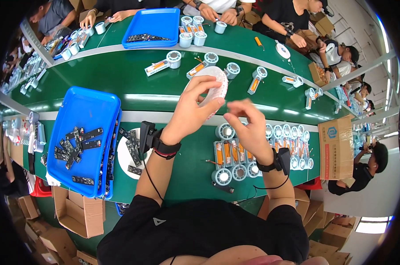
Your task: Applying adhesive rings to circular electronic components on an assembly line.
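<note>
Up over the belt, my left hand point(194, 105) is closed round a white roll of labels or tape point(217, 88) with reddish marks along its edge. Just right of the roll is my right hand point(247, 121), its fingers curled and its fingertips smeared by motion. Whether a small piece is between them I cannot make out. Below that hand, rows of pale blue fan-like housings point(239, 172) with round ends and orange batteries lie on the green bench. Dark bands with small black devices are strapped on both wrists.
Stacked blue trays point(86, 95) with black circuit boards point(78, 148) stand at left. Beside them is a white disc point(124, 155) bearing more boards. Several housings lie along the green belt point(133, 84). A cardboard box point(336, 148) stands at right. Other people work across the belt near another blue tray point(150, 22).
</note>
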`<action>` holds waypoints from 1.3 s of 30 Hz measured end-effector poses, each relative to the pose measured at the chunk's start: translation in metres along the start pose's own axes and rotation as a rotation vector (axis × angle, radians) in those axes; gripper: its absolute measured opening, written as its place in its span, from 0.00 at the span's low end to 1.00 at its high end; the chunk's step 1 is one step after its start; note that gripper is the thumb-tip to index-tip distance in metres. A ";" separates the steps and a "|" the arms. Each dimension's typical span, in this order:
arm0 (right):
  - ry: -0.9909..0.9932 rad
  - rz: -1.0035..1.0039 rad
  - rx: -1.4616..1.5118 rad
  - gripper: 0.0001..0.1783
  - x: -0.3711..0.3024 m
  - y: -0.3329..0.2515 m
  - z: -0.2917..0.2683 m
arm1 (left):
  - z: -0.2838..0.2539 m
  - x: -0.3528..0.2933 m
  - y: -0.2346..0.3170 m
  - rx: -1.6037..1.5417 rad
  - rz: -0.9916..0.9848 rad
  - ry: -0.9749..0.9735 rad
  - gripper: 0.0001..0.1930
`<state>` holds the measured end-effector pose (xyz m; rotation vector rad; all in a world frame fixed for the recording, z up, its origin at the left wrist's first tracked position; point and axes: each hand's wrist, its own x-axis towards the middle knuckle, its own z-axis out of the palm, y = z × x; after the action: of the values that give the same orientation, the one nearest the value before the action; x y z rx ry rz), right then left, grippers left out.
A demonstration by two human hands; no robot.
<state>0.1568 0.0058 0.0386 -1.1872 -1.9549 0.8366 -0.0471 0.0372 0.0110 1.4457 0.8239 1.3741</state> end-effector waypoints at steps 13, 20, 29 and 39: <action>0.157 -0.251 -0.023 0.17 0.008 0.000 0.002 | -0.004 0.002 0.000 0.113 -0.031 -0.173 0.26; 0.152 -0.102 0.070 0.15 0.002 0.005 0.002 | 0.004 0.005 -0.006 0.025 -0.112 -0.154 0.25; 0.145 -0.131 0.174 0.11 0.004 0.021 -0.004 | 0.005 0.001 -0.015 0.005 -0.133 -0.175 0.22; 0.123 0.035 0.889 0.18 0.019 0.039 -0.004 | 0.007 0.002 -0.018 -0.002 -0.045 -0.091 0.20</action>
<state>0.1717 0.0388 0.0142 -0.7003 -1.2124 1.4040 -0.0373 0.0436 -0.0049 1.4690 0.7918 1.2651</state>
